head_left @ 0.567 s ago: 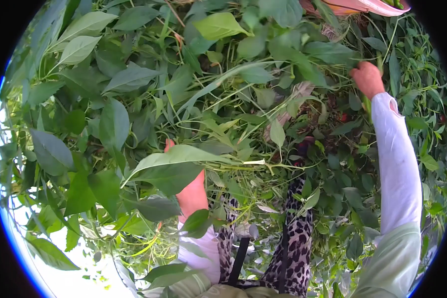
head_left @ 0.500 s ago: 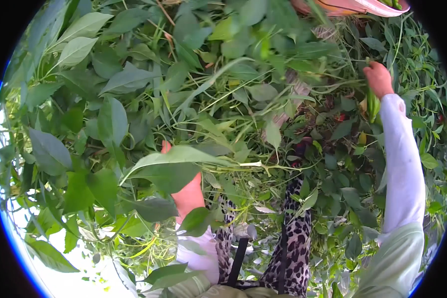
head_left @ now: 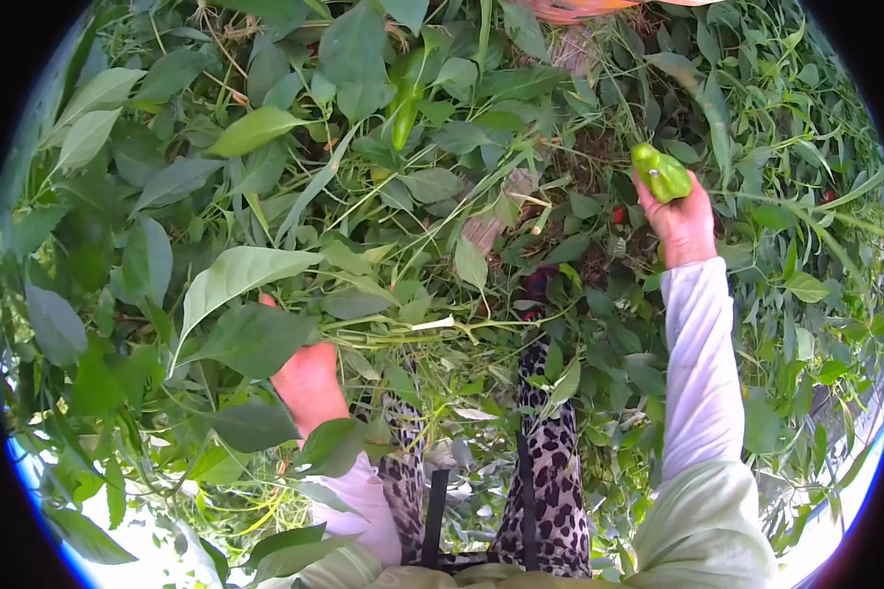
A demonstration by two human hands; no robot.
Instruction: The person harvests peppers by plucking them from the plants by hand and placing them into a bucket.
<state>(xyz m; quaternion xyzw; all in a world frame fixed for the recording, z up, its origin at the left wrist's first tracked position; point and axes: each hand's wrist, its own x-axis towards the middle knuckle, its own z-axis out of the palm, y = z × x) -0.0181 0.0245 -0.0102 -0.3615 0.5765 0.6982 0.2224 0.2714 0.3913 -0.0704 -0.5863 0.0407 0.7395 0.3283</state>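
Note:
A light green pepper (head_left: 663,175) rests in my right hand (head_left: 686,221), whose fingers are closed round it, above the plants on the right. Among the leaves on the left is my left hand (head_left: 307,371). A broad leaf (head_left: 253,339) covers most of its fingers, with one fingertip showing above the leaf. What that hand touches is hidden. Close by it, a pale cut or broken stem (head_left: 432,324) runs across to the right. Another green pepper (head_left: 404,116) hangs amid the foliage at the upper middle.
Dense leafy plants surround both hands. At the top edge shows part of a pink-orange container (head_left: 570,10). Small red spots, perhaps ripe peppers (head_left: 619,214), lie low in the leaves on the right. My legs in spotted trousers (head_left: 550,491) stand between the plants.
My right hand has come left and nearer and turned, so the pepper in it now shows plainly. The whole view has shifted, leaving less of the container in sight. My left hand stays behind the leaf.

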